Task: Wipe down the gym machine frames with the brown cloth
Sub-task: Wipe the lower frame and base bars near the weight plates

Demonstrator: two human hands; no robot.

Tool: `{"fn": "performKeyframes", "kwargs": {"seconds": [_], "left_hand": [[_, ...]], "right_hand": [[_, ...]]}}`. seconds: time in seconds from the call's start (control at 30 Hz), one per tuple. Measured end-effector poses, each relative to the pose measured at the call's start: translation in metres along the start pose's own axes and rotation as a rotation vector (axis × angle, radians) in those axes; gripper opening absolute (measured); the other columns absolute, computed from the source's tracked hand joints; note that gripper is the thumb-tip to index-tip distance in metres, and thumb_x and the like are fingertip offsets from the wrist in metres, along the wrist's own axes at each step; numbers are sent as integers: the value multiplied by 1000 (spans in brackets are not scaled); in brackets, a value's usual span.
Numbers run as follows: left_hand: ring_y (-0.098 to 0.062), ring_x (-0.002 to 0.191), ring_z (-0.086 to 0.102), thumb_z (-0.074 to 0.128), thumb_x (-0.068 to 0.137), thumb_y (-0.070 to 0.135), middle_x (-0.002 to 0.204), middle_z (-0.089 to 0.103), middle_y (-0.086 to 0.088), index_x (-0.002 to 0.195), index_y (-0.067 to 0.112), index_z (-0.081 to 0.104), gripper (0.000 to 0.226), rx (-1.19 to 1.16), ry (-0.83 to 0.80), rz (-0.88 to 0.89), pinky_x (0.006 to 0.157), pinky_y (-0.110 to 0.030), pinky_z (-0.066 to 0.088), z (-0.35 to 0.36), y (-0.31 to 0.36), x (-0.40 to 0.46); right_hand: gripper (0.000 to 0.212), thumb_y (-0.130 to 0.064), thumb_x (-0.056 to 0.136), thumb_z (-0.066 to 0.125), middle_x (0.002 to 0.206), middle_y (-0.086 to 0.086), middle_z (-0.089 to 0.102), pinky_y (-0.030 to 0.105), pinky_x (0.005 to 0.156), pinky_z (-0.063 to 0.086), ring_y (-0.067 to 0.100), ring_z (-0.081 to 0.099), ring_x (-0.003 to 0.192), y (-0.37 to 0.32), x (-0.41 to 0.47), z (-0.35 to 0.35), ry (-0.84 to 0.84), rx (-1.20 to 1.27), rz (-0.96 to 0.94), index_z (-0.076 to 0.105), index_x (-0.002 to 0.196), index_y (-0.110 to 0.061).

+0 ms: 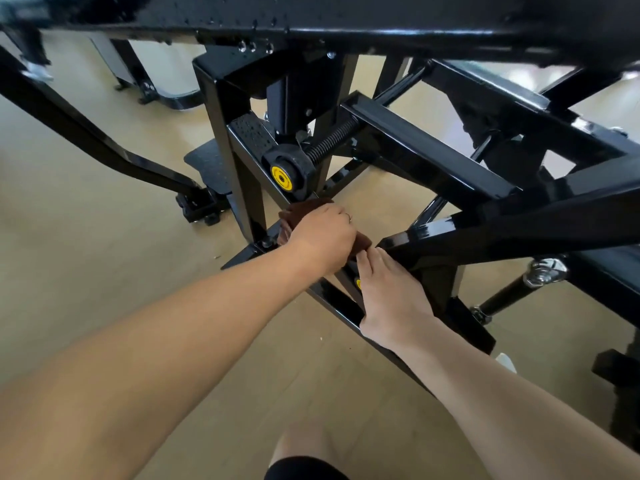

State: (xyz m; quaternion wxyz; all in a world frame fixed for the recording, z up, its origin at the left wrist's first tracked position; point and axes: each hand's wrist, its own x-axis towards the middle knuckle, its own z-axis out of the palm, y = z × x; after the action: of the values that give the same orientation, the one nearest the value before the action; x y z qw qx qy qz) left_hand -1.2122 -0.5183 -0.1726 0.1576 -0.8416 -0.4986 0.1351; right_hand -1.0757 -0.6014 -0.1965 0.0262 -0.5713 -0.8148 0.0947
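Head view: glossy black square-tube frame point(426, 161) with a threaded rod and a yellow-centred knob point(282, 177). The left hand point(323, 233) is clamped down on the crumpled brown cloth point(301, 209), pressing it onto a low bar. The right hand point(388, 292) rests flat, fingers together, just beside the cloth. Tan floor point(104, 209) lies open leftward.

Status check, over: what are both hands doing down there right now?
Left hand pressing brown cloth on low black frame bar. Right hand flat on bar, touching cloth. Nothing in the way.
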Motion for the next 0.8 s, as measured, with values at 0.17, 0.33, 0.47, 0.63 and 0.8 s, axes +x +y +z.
{"fn": "performKeyframes", "kwargs": {"seconds": [0.17,0.33,0.47,0.63,0.8], "left_hand": [[-28,143,38,53,99,24,147,52,-12,140,8,55,44,-8,33,-84,123,-39,24,2,10,-8],[-24,157,6,44,102,11,170,12,-6,161,11,18,65,-44,14,-103,127,-39,6,21,12,-56],[-23,157,6,53,99,8,170,13,-3,161,15,21,70,-37,16,-133,128,-41,9,22,8,-64],[-26,157,1,60,98,17,171,3,-5,162,13,12,80,-22,0,-172,123,-40,-4,24,16,-51],[-26,157,-9,57,94,39,171,-5,-6,163,12,2,92,-45,56,-162,128,-44,0,42,16,-50]], "right_hand": [[100,-25,72,86,148,4,39,32,111,46,21,44,135,8,2,0,-17,33,-23,28,152,-13],[94,-28,69,86,141,3,41,32,105,48,20,45,129,11,3,0,-21,52,-64,33,145,-12],[104,-34,68,87,144,6,39,34,109,46,22,42,133,13,4,0,-31,29,-105,27,149,-9],[112,-46,73,84,155,13,31,37,119,35,28,30,146,8,5,4,-36,-24,-105,19,154,-5],[109,-43,75,83,156,13,31,37,122,33,29,27,149,2,5,13,34,-64,-65,20,155,-5]]}}
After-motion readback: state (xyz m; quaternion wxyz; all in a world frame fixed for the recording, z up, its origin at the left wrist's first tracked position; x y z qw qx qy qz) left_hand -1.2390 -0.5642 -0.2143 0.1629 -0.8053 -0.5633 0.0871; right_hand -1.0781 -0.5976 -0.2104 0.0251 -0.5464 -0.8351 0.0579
